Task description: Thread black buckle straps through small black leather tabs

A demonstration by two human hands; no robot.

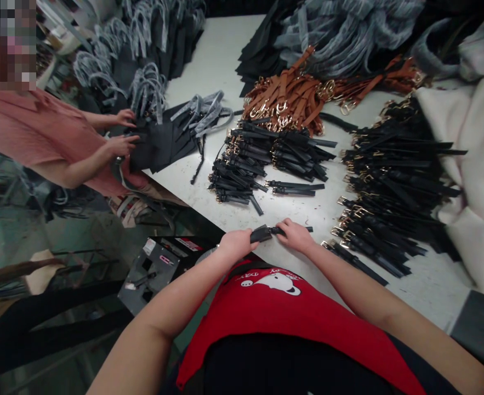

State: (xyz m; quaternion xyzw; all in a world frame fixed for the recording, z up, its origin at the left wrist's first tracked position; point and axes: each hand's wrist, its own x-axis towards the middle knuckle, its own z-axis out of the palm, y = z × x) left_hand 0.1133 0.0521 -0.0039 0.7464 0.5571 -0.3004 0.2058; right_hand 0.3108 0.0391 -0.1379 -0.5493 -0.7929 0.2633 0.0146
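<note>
Both my hands grip one short black strap (266, 232) at the near edge of the white table (217, 66). My left hand (237, 244) is closed round the strap's thicker left end. My right hand (294, 235) pinches the strap further right, and the thin tip pokes out past its fingers. A small pile of black buckled straps (242, 175) lies just beyond my hands. A larger pile of black straps with gold buckles (389, 186) spreads to my right.
Brown straps (291, 99) are heaped at the table's middle back, grey handles and black bags (151, 88) at the left. Another person in a pink top (36, 131) handles black bags at the left edge. White cloth (472, 142) lies at the right. A metal box (151, 271) sits below the table.
</note>
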